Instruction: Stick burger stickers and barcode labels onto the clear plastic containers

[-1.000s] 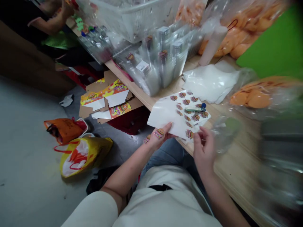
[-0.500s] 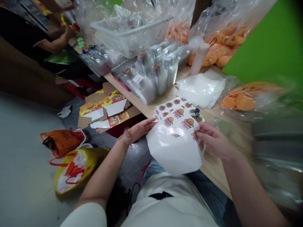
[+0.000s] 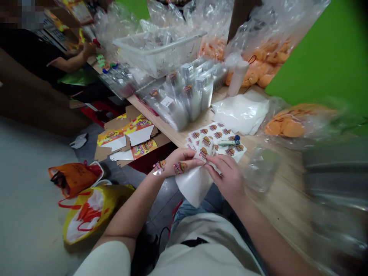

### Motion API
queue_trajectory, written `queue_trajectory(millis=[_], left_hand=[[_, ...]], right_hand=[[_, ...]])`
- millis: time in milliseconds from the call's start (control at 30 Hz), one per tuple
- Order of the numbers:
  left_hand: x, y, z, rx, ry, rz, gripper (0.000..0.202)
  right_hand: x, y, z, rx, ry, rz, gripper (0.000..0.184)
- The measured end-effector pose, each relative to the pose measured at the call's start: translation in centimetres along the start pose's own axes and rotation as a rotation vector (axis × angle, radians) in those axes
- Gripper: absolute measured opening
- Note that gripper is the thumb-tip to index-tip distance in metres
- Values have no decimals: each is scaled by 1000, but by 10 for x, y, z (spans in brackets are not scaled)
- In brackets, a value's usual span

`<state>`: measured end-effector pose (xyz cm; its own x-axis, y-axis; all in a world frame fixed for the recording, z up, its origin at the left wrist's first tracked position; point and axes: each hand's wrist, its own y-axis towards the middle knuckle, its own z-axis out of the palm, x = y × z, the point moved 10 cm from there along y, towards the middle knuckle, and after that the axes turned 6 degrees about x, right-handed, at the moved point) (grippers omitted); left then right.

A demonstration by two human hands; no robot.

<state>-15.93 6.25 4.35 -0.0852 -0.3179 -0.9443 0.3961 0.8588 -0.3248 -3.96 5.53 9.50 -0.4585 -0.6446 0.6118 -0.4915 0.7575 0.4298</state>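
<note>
My left hand (image 3: 184, 159) grips a white sticker sheet (image 3: 194, 186) printed with burger cartoons; the sheet is bent, its glossy blank part hanging toward my lap. Two loose burger stickers cling to me, one on the back of the thumb side (image 3: 180, 167) and one at the wrist (image 3: 159, 166). The fingertips of my right hand (image 3: 228, 176) are pinched on the sheet's edge beside a printed burger; whether a sticker is lifting there is hidden. Just behind, more sticker sheets (image 3: 212, 128) lie on the table, with a slim pale tool with a blue end (image 3: 229, 143) on top.
Clear plastic boxes (image 3: 186, 96) and a white basket (image 3: 161, 57) fill the table's back. A clear container (image 3: 263, 168), white sheets (image 3: 240, 111) and a bag of orange pieces (image 3: 287, 126) lie right. Flattened cartons (image 3: 126, 136) and bags (image 3: 97, 214) are left; a co-worker (image 3: 70, 63) sits beyond.
My right hand has moved left to meet my left hand at the sheet. My left hand has closed on the sheet, which is now bent, and a second sticker shows on that hand.
</note>
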Motion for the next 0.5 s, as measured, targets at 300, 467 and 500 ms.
queue_trajectory(millis=[300, 467, 500], left_hand=[[-50, -3, 25, 73, 821, 301, 25], [-52, -3, 25, 57, 827, 278, 29], [-51, -3, 25, 62, 799, 274, 29]], right_hand=[[15, 7, -7, 0, -85, -124, 23], [10, 15, -1, 47, -51, -87, 18], [4, 16, -1, 48, 5, -41, 16]])
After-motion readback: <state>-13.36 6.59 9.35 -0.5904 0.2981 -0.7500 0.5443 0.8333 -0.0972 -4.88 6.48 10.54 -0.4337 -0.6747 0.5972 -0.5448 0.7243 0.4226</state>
